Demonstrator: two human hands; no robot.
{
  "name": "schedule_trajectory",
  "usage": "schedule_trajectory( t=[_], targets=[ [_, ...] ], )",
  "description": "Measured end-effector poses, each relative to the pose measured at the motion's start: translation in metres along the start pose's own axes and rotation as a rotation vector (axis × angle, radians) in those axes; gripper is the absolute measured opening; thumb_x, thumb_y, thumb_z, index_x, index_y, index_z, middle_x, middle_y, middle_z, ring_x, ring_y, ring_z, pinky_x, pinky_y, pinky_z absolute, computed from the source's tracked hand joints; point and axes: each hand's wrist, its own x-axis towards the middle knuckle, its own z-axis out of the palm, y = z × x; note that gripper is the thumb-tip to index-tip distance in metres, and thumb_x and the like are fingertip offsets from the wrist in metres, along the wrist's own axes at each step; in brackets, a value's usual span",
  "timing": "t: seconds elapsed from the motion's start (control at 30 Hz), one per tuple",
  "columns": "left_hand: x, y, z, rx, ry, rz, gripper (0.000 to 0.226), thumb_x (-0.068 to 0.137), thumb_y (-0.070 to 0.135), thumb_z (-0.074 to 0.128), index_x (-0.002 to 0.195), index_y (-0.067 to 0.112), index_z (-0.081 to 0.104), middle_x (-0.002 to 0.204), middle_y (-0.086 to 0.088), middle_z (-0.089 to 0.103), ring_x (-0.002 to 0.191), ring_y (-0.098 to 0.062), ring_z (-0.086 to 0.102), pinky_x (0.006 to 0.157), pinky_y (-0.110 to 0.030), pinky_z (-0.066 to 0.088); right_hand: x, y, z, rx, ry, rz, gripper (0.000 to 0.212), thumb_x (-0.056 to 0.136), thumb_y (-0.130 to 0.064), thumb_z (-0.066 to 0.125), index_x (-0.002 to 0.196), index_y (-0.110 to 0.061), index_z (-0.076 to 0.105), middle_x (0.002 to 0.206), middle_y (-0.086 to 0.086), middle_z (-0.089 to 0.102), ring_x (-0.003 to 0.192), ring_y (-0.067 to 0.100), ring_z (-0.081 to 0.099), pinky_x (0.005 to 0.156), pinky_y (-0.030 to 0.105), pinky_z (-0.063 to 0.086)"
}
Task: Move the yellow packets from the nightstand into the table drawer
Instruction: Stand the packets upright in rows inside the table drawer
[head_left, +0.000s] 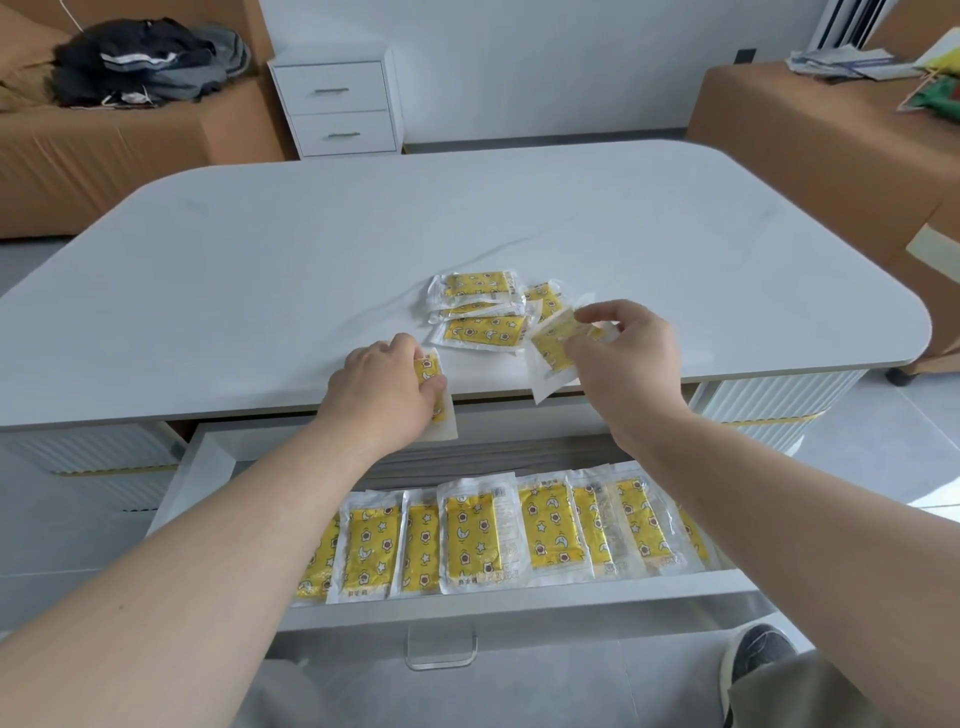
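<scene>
Gripping one yellow packet (432, 375) in curled L hand (384, 387) at table (311, 260) edge; pinching second packet (550, 349) w/ R hand (626, 353) fingertips. Just beyond: loose pile (483, 312), maybe five, hard to count. Below, in open drawer (519, 605): row of packets (470, 535) lying flat.

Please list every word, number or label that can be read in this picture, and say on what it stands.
Nothing here can be read for certain.
Packets in the drawer: dark print near the lower edge, too blurred.
Papers at top right: print too small.
</scene>
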Motion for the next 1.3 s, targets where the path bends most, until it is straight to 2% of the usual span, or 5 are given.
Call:
schedule_trajectory(
  t=[0.23,0.33,0.5,1.0,1.3],
  targets=[
    [-0.001,0.002,-0.005,0.042,0.066,-0.003,0.059,0.093,0.053,0.061,0.138,0.016,0.049,0.129,-0.01,0.052,0.123,-0.03,0.046,0.098,-0.042,0.043,-0.004,-0.005,0.0,0.118,0.096,-0.08,0.039,0.085,-0.008,0.058,0.112,-0.034,0.049,0.118,-0.012,0.05,0.106,0.02,0.061,0.077,0.039,0.056],
    [-0.002,0.004,-0.008,-0.049,0.078,0.016,0.051,0.093,0.045,0.064,0.135,0.018,0.052,0.128,-0.006,0.053,0.119,-0.027,0.05,0.096,-0.041,0.046,-0.005,-0.005,0.0,0.225,0.013,-0.014,0.053,0.086,0.001,0.06,0.119,-0.038,0.05,0.127,-0.011,0.059,0.086,0.011,0.068,0.062,0.028,0.06],
    [-0.005,0.002,-0.021,-0.313,-0.054,-0.006,0.014,0.095,0.032,0.067,0.106,0.025,0.062,0.101,0.004,0.063,0.087,-0.016,0.058,0.066,-0.028,0.042,-0.006,-0.004,0.007,0.403,-0.174,0.146,0.069,0.078,0.015,0.067,0.121,-0.037,0.056,0.103,0.001,0.072,0.089,0.026,0.075,0.081,0.051,0.062],
    [-0.023,-0.029,0.01,-0.058,-0.698,0.059,0.01,0.089,0.032,0.075,0.095,0.028,0.068,0.098,0.008,0.071,0.093,-0.014,0.069,0.088,-0.036,0.057,-0.021,-0.001,0.022,0.445,-0.51,0.321,0.027,0.083,0.008,0.074,0.104,-0.007,0.068,0.101,0.017,0.077,0.091,0.035,0.076,0.083,0.045,0.062],
    [-0.018,-0.033,0.055,-0.096,-0.67,0.119,0.039,0.09,0.043,0.071,0.117,0.017,0.061,0.113,0.007,0.066,0.103,-0.017,0.063,0.091,-0.033,0.053,-0.025,0.006,0.023,0.24,-0.684,0.285,0.042,0.082,0.019,0.066,0.115,-0.007,0.067,0.104,0.014,0.077,0.094,0.034,0.075,0.084,0.053,0.061]
  ],
)
